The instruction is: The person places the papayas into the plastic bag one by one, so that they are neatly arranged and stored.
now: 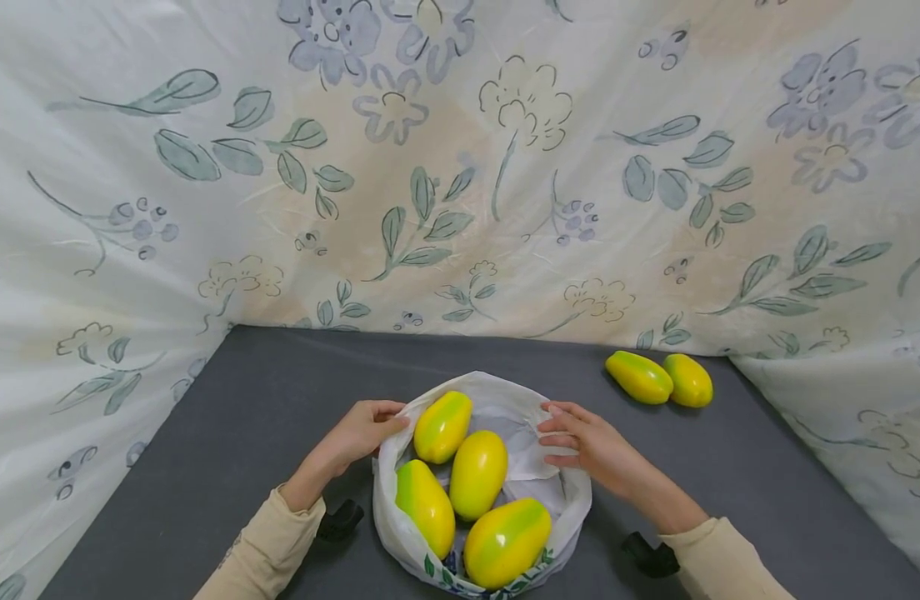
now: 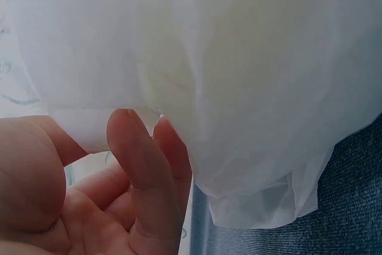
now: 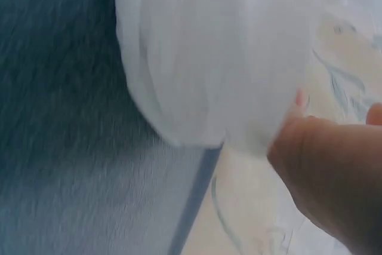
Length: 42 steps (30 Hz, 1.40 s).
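A white bag (image 1: 388, 500) with a printed leaf pattern near its front stands with its mouth turned up. Inside lie several shiny yellow-green papayas, one (image 1: 478, 475) near the middle and another (image 1: 507, 543) at the front. My left hand (image 1: 362, 437) pinches the bag's left rim between thumb and fingers; in the left wrist view, the thin white material (image 2: 256, 88) hides part of the fingers. At the right rim, my right hand (image 1: 591, 446) has its fingers spread and reaching over the opening. The right wrist view is blurred, with the thumb (image 3: 322, 159) beside the bag.
Two more papayas lie close together at the back right of the dark table (image 1: 295, 375), the left one (image 1: 640, 377) tilted toward the other (image 1: 688, 381). A flower-printed cloth (image 1: 430, 208) hangs behind and along both sides. Dark straps (image 1: 340, 521) sit at the wrists.
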{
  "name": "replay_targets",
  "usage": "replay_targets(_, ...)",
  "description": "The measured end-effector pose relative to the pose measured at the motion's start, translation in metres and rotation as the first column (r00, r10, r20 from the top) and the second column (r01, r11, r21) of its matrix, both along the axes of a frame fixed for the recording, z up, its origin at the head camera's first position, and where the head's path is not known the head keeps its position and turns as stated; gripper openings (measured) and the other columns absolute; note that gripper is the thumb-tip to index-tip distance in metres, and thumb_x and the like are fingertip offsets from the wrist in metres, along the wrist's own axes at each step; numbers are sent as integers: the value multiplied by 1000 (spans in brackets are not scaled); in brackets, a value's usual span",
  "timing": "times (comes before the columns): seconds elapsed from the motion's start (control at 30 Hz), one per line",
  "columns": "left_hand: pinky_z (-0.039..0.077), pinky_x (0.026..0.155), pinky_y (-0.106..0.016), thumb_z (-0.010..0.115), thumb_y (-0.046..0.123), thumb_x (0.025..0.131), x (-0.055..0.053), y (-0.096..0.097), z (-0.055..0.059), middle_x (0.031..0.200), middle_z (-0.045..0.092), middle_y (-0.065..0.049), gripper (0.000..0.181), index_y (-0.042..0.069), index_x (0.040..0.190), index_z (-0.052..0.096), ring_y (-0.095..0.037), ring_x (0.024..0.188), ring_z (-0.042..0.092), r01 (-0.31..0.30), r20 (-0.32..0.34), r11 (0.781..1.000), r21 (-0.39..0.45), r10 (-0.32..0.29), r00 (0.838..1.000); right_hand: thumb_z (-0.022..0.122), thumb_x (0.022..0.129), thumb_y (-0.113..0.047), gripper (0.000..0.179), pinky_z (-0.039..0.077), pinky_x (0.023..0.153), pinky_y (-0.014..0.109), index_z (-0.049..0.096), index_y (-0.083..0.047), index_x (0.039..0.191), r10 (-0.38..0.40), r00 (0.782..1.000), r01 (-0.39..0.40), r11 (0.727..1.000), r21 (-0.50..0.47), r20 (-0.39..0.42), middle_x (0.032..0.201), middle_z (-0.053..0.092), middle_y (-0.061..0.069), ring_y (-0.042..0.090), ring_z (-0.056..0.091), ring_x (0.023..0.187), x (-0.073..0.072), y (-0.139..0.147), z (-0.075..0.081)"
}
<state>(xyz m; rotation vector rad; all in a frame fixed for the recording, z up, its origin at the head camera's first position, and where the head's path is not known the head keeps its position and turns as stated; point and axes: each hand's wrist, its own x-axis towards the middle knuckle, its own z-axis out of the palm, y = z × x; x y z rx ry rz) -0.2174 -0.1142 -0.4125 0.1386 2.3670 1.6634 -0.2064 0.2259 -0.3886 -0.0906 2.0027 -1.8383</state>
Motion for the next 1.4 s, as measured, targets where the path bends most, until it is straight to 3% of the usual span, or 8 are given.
replay_targets(0.23,54,64,-33,59,16,96,-1,-1,-1,102,66,-7,31,2,123,62,-18,76,61,-7,4,1000,-1,7,1000,41,103,-36,43,48,89,39,38,-7,134,-87,994,76,987,-142,-69,112,53,9,21,56,101,1,27,6)
replay_targets(0.37,55,65,-34,59,15,96,0,-1,-1,102,66,-7,31,1,123,62,-19,76,62,-6,3,1000,8,6,1000,38,103,-39,36,49,89,37,39,-14,129,-143,988,129,969,-211,-53,112,54,7,21,55,101,-2,40,5)
replay_targets(0.67,55,65,-34,59,15,96,0,0,-2,103,66,-7,31,2,124,62,-18,77,62,-4,2,1000,9,4,1000,41,101,-42,38,48,89,34,36,-14,127,-295,955,279,897,-343,5,106,57,-1,16,54,102,-5,74,1)
replay_targets(0.9,54,64,-34,58,16,96,0,0,0,103,66,-7,32,1,125,60,-18,78,62,1,8,1000,6,-1,1000,49,96,-45,44,48,91,35,37,-17,128,-442,887,457,805,-378,133,103,56,-3,14,52,104,-10,101,-3)
replay_targets(1.1,53,61,-33,57,15,97,1,0,2,100,66,-7,32,1,125,60,-18,76,62,4,16,1000,9,-4,1000,56,92,-46,45,48,91,38,37,-22,125,-526,827,560,735,-381,200,105,51,-2,17,45,110,-15,119,-7)
replay_targets(1.33,53,62,-32,58,16,96,1,0,2,101,66,-7,33,1,125,60,-18,76,62,7,11,1000,7,-7,1000,60,89,-45,49,40,100,42,37,-31,130,-643,712,701,624,-345,282,121,40,-1,18,40,116,-25,131,-11)
replay_targets(1.4,53,62,-32,57,15,96,1,-1,1,101,66,-7,33,1,126,60,-18,76,62,12,8,1000,11,-12,1000,60,89,-45,56,35,104,43,32,-33,136,-668,687,726,609,-319,287,124,38,-1,20,36,122,-28,133,-12)
